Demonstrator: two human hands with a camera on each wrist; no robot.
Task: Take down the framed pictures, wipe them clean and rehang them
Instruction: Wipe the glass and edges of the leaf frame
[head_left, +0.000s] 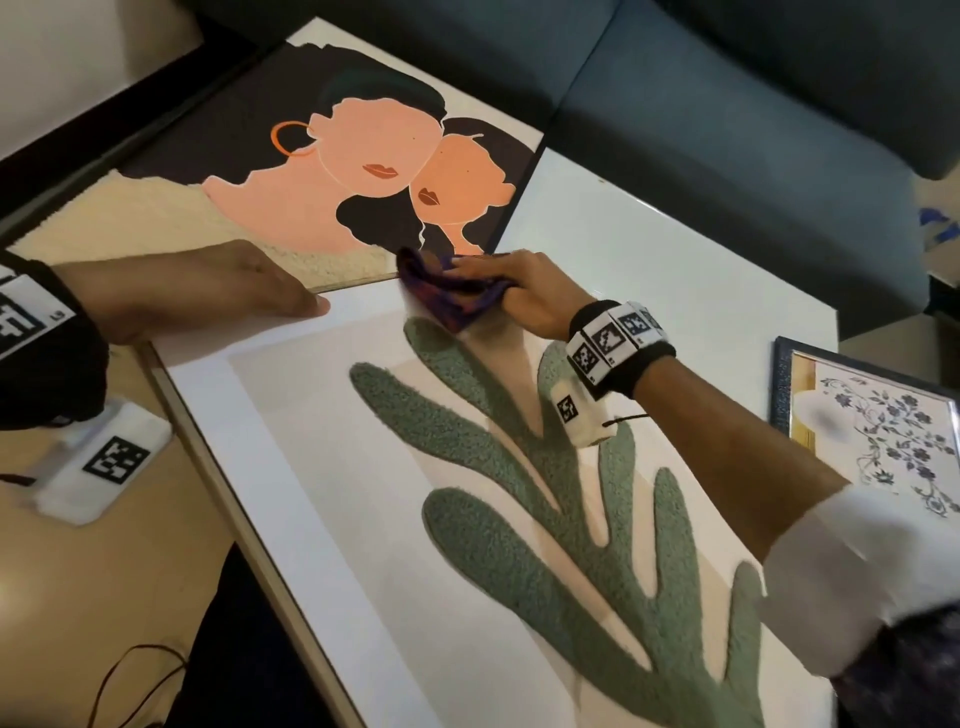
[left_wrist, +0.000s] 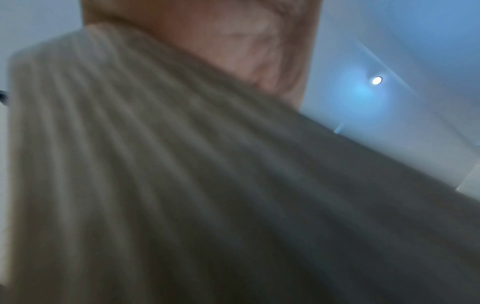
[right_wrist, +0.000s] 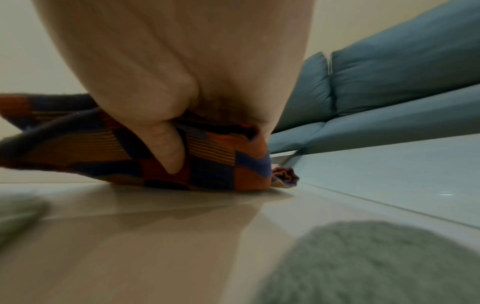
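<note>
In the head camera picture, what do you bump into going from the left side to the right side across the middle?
left hand → checked cloth → right hand → small flower picture

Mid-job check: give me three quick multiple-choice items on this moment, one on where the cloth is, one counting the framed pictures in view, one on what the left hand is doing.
1. Where is the cloth?
A. On the sofa
B. On the top edge of the green leaf picture
C. On the floral picture

2. How many framed pictures are in view?
A. One
B. Two
C. Three

3. What is the left hand doing?
A. Resting flat on the leaf picture's corner
B. Gripping a spray bottle
C. Lifting the portrait

Answers: 1 B, the right hand presses the cloth there. 2 C, the leaf picture, the two-faces picture and the small floral picture all lie flat. 3 A, its fingers are straight and hold nothing.
</note>
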